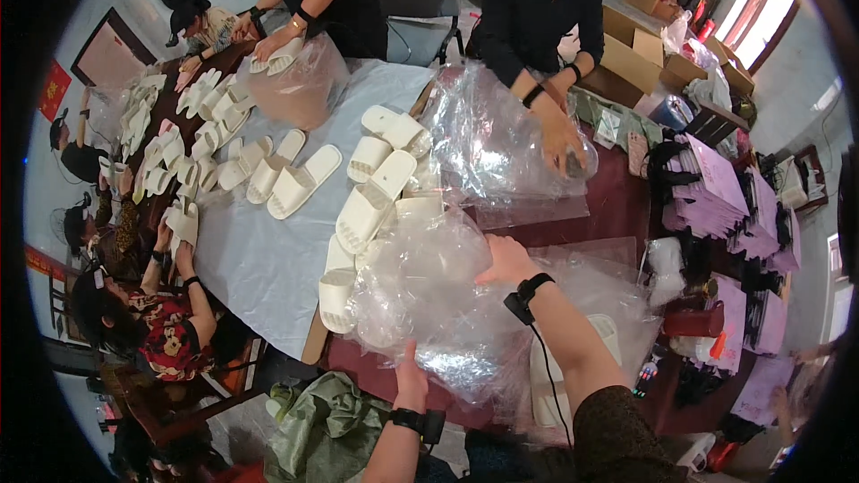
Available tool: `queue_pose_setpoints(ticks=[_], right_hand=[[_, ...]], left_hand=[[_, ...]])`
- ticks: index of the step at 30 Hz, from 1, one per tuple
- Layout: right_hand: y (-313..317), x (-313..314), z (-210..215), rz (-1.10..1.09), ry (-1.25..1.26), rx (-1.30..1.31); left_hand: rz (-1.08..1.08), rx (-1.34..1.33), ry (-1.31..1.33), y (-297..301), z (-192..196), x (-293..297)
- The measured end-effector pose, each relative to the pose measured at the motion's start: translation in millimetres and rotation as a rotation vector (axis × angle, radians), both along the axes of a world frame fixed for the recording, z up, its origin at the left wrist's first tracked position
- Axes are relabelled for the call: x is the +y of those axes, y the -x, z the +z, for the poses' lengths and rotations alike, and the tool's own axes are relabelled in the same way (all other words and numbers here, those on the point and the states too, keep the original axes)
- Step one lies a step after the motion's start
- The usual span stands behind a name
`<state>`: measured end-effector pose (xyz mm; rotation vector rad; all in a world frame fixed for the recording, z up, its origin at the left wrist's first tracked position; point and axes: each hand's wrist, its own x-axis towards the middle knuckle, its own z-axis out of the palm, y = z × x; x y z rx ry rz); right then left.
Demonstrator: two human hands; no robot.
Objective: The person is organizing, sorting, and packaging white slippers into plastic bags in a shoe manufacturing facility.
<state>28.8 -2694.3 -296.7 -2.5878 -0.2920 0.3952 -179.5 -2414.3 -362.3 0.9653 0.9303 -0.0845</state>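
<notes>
My left hand (411, 383) holds the near edge of a clear plastic bag (447, 259), thumb up, its other fingers mostly hidden by the film. My right hand (508, 261) grips the same bag on its right side. The bag is spread over the near end of a heap of white slippers (378, 201), and one slipper's toe shows blurred through the film at its left. More white slippers (577, 367) lie under clear plastic beside my right forearm. Just left of the bag, another white slipper (337, 291) rests at the table edge.
Across the table a person handles a stack of clear bags (488, 139). Another person holds slippers over a bag (300, 89). Several people sit along the left side by rows of slippers (206, 116). Pink-purple stacks (707, 183) stand at right; green cloth (327, 425) lies below left.
</notes>
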Motion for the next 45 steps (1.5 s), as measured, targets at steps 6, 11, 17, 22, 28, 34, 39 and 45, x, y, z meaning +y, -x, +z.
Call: queue_pose_setpoints(ticks=[6, 11, 17, 22, 28, 34, 39, 45], right_hand=[[46, 10, 37, -0.106, -0.386, 0.223], [120, 43, 89, -0.148, -0.755, 0.183], [227, 29, 107, -0.544, -0.904, 0.423], [317, -28, 37, -0.907, -0.493, 0.109], [376, -84, 28, -1.094, 0.017, 0.015], [344, -71, -8, -1.230, -0.050, -0.229], [334, -70, -27, -1.324, -0.131, -0.445], [350, -81, -29, -1.442, -0.371, -0.464]], left_hand=[[-0.121, 0.129, 0.475, 3, 35, 25], [-0.217, -0.063, -0.155, 46, 55, 96], [-0.532, 0.166, 0.060, 7, 174, 79], [-0.771, 0.180, -0.237, 5, 98, 103], [-0.894, 0.029, -0.281, -10, 122, 92], [-1.048, -0.068, -0.377, -18, 221, 67], [-1.008, -0.044, -0.530, -15, 306, 24], [-1.441, -0.462, -0.595, -12, 376, -62]])
